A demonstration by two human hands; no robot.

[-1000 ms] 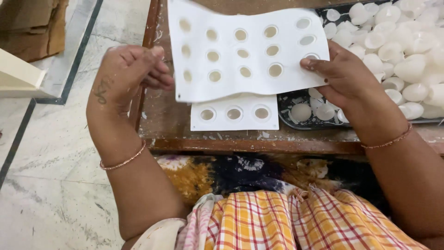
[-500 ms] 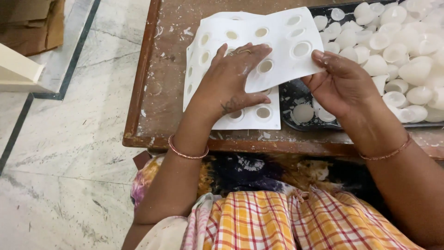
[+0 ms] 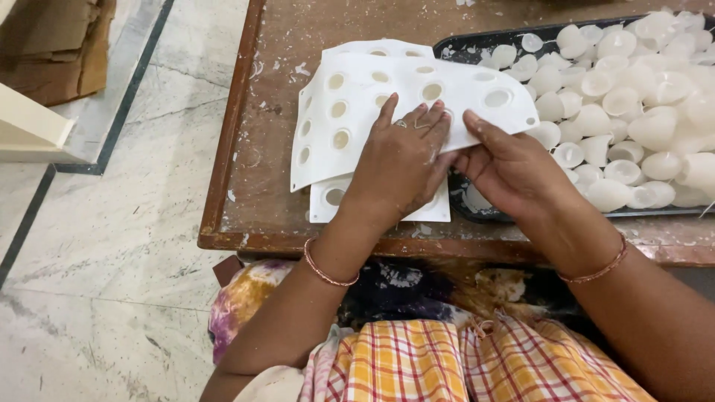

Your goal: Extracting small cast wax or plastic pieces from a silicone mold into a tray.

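Observation:
A white flexible mould sheet (image 3: 357, 112) with rows of round cavities lies bent over a low wooden table (image 3: 253, 193). My left hand (image 3: 402, 160) presses flat on its lower middle, fingers spread. My right hand (image 3: 510, 167) grips the sheet's right lower edge between thumb and fingers, lifting that side over a black tray (image 3: 477, 46). A second, smaller white mould strip (image 3: 331, 201) lies underneath, partly hidden by my left hand.
The black tray holds several white cup-shaped cast pieces (image 3: 633, 112). The marble floor (image 3: 112, 246) lies to the left, with a brown cardboard box (image 3: 56, 52) and a cream board (image 3: 30, 123) on it. My lap in checked cloth (image 3: 447, 365) is below the table edge.
My left hand moved from the table's left edge onto the mould sheet and now presses it. The right hand keeps its grip. The camera view has shifted left.

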